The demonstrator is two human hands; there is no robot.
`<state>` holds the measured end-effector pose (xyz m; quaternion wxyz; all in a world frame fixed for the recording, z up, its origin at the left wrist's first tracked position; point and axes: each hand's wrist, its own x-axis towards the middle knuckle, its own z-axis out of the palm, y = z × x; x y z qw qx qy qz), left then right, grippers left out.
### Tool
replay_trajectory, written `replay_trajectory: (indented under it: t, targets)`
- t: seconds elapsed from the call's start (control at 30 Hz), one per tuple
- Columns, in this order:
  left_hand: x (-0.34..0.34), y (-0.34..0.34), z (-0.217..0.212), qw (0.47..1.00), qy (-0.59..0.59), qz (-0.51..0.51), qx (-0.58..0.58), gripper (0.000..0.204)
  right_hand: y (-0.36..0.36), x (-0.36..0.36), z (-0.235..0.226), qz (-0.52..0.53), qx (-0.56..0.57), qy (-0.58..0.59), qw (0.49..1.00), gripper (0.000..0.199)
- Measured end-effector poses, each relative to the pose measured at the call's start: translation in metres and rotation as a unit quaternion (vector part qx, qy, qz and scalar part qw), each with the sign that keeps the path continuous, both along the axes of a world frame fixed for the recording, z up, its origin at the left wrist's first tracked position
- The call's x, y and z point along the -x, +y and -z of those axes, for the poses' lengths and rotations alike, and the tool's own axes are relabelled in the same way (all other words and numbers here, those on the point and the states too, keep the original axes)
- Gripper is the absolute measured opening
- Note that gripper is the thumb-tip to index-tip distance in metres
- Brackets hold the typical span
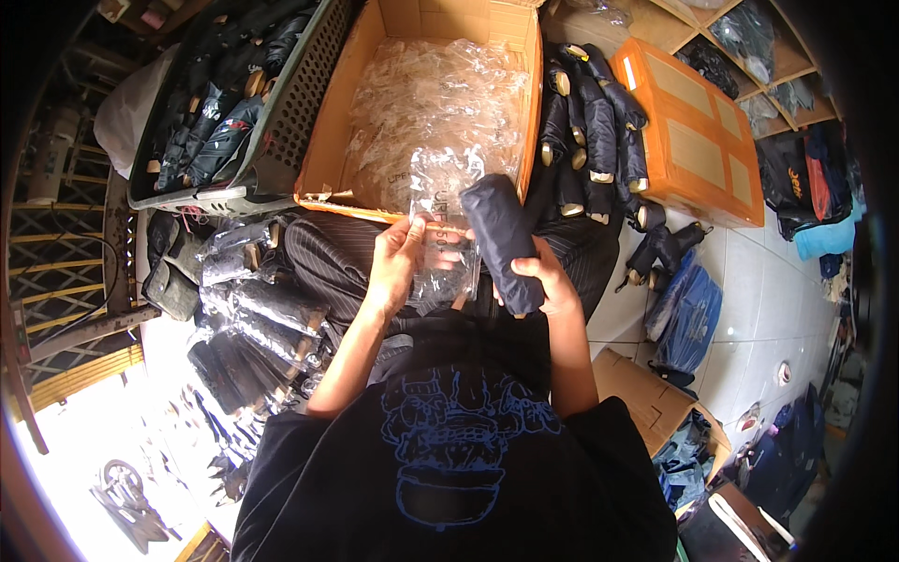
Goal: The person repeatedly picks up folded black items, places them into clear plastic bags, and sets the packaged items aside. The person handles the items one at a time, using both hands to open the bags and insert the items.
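Between thumb and fingers, my left hand (398, 258) pinches a clear plastic bag (438, 187) with dark print; some of its fingers show through the film. A folded umbrella (501, 234) in a dark navy sleeve is gripped near its lower end by my right hand (554, 281). The umbrella tilts, its top leaning left, close beside the bag and outside it as far as I can see. Just beyond both hands stands an open cardboard box (330, 112) holding a layer of clear plastic bags (431, 103).
Left of the box, a dark perforated crate (286, 117) holds folded umbrellas. Several sleeved umbrellas (590, 126) lie to the right, beside an orange taped carton (688, 131). Plastic-wrapped umbrellas (262, 323) are heaped at my left. An open carton (646, 393) sits at lower right.
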<state>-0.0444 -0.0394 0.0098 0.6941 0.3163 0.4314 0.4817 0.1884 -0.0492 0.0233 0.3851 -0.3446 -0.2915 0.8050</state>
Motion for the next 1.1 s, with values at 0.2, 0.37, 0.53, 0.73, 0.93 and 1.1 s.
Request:
replay_trajectory:
  t: [0.2, 0.37, 0.53, 0.73, 0.93, 1.1]
  targets:
    - [0.009, 0.0, 0.006, 0.998, 0.052, -0.04, 0.009, 0.028, -0.002, 0.002, 0.005, -0.011, 0.013, -0.042, 0.999, 0.046]
    - [0.013, -0.022, -0.022, 0.94, 0.297, -0.027, -0.164, 0.059, 0.004, -0.004, 0.014, 0.056, 0.014, -0.021, 0.998, 0.05]
    - [0.007, -0.034, -0.005, 0.833, 0.476, 0.0, -0.281, 0.042, 0.007, 0.0, 0.025, 0.044, 0.031, -0.062, 0.997, 0.055]
    - [-0.011, -0.026, 0.002, 0.849, 0.478, -0.092, -0.207, 0.017, -0.006, -0.009, -0.001, 0.088, 0.021, -0.085, 0.992, 0.055]
    - [-0.037, -0.015, -0.004, 0.871, 0.455, -0.066, -0.174, 0.015, -0.043, -0.055, -0.002, -0.138, 0.054, 0.048, 0.988, 0.095]
    - [-0.043, -0.021, 0.003, 0.852, 0.443, -0.037, -0.275, 0.02, -0.05, -0.045, 0.012, -0.164, 0.042, -0.038, 0.985, 0.098]
